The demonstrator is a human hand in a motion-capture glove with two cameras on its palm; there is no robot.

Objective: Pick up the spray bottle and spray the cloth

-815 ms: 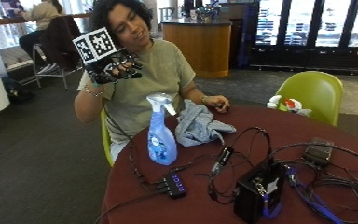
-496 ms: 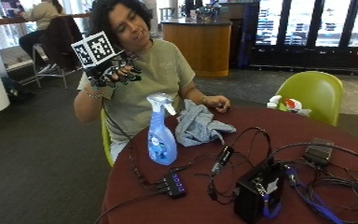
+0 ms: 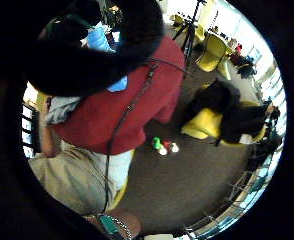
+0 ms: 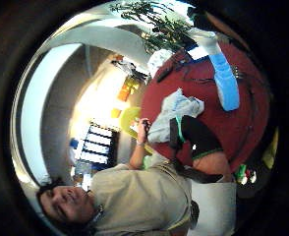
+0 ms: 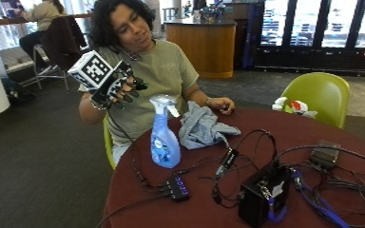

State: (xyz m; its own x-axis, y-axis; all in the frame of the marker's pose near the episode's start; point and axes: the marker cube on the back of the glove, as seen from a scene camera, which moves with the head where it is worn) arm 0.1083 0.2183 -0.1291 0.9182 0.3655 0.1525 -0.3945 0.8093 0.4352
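Sitting at the far edge of a round red table (image 5: 334, 142), a person holds the gloved right hand (image 5: 120, 88) raised in the air at chest height, well above the tabletop and apart from every object on it. The fingers of this hand are loosely spread and hold nothing.

The spray bottle (image 5: 164, 139) stands upright near the table's edge on the person's right side. It is translucent blue, with a white trigger head (image 5: 163, 101) at the top. In the thumb-side palm view the same bottle (image 4: 225, 78) shows standing on the red surface.

The cloth (image 5: 201, 126) is grey-blue and lies crumpled at the far edge of the table, just beside the bottle and in front of the person's chest. The bare left hand (image 5: 222, 105) rests at the table's edge, next to the cloth; whether it touches the cloth cannot be told.

Toward the near edge lie a black box (image 5: 263, 199), a small black hub (image 5: 176, 188) and several tangled cables (image 5: 334, 175). A yellow-green chair (image 5: 321, 95) stands behind the table on the person's left side, with a small white, red and green item (image 5: 293, 105) at it.
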